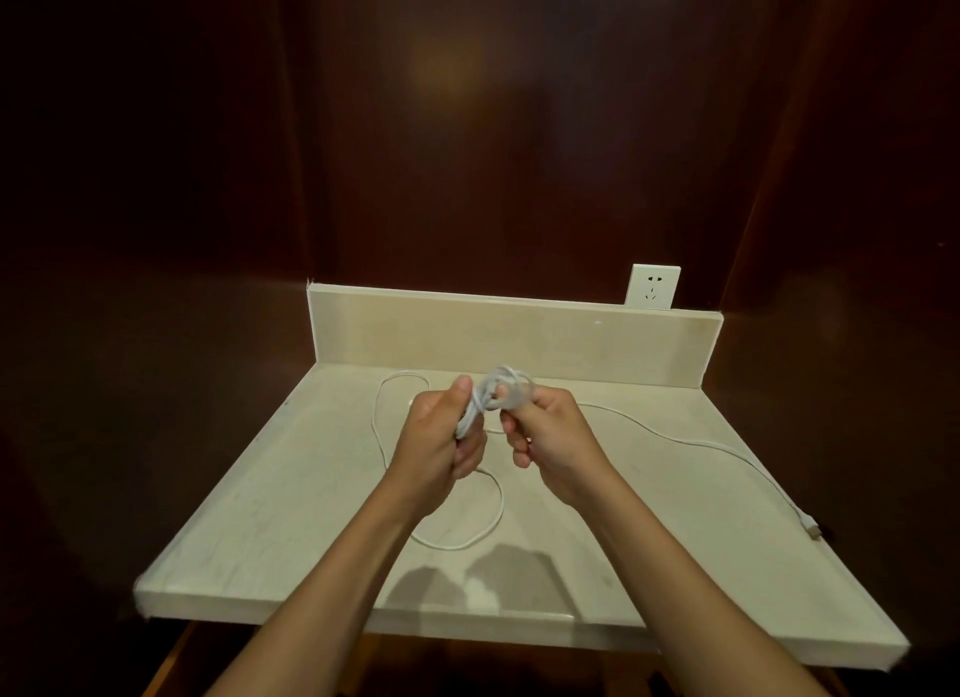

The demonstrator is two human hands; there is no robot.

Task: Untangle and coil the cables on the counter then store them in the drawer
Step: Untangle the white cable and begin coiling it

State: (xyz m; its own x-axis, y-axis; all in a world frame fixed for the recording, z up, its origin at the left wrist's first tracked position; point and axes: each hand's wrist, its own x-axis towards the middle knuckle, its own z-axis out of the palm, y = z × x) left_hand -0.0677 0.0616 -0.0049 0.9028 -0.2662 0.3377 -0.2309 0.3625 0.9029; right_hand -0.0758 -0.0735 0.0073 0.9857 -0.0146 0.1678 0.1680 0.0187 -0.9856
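Pale counter (249,514) under loose white cable (691,444); wall socket (652,286) behind.
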